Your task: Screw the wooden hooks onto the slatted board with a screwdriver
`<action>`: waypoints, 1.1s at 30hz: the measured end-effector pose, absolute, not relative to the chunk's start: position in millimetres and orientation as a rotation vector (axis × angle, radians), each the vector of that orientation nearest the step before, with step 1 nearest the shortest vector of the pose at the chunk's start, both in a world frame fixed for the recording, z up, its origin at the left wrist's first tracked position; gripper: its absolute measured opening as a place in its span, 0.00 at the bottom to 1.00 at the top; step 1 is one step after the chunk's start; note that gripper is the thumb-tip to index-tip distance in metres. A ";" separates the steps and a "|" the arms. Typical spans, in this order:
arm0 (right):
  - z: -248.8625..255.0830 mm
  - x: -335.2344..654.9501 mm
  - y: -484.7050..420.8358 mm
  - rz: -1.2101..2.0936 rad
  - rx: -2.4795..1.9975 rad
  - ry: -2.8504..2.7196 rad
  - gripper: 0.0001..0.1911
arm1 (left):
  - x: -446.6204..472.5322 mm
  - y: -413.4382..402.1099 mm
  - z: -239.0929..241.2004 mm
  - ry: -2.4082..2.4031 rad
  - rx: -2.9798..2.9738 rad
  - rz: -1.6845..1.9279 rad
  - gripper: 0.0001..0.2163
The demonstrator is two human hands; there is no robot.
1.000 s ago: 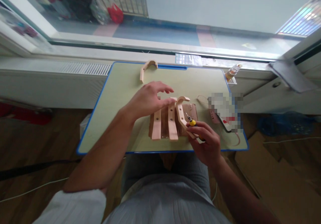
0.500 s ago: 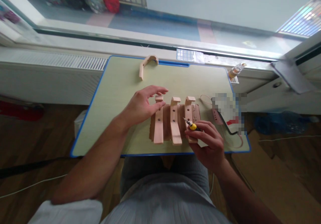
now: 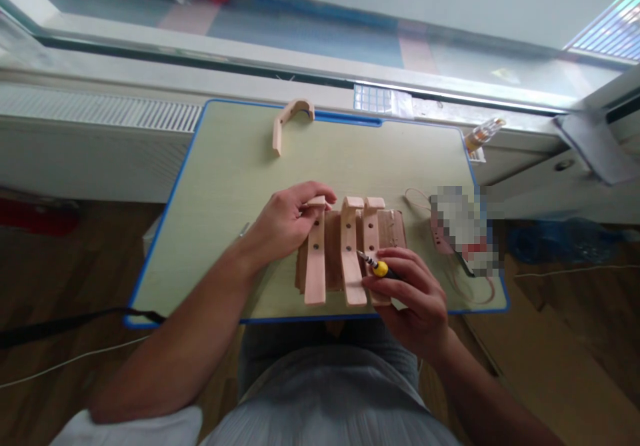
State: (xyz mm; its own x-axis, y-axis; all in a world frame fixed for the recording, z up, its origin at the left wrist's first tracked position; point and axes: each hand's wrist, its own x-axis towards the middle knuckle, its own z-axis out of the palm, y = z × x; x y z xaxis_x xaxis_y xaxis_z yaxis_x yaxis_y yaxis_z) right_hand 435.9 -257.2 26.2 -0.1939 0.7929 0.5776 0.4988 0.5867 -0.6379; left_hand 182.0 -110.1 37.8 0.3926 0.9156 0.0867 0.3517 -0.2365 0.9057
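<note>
My left hand (image 3: 289, 223) is closed around the upper, curved end of the left wooden hook (image 3: 315, 269). A screwdriver (image 3: 381, 269) with a yellow and black handle rests in my right hand (image 3: 417, 293), its tip pointing up and left toward the middle wooden hook (image 3: 353, 259). The fingers of that same hand also reach the lower end of the right wooden hook (image 3: 371, 233), covering part of it. All three hooks lie side by side on a brown cardboard piece (image 3: 393, 229), and each shows two dark holes or screws.
Another wooden hook (image 3: 278, 129) lies at the back left of the pale table (image 3: 225, 166). A phone (image 3: 463, 233), partly pixelated, and a pink corded item (image 3: 437, 233) sit at the right. A bottle (image 3: 483, 136) stands beyond the right edge, and a window runs behind.
My left hand has closed on the left hook's top. The right hook has shifted left, nearer the middle one, and the screwdriver tip has moved left and down. The view has tilted slightly.
</note>
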 end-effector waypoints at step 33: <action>29.3 451.5 -241.6 0.297 -1.275 -2.016 0.24 | 174.4 -111.0 45.7 1.195 1.820 0.844 0.24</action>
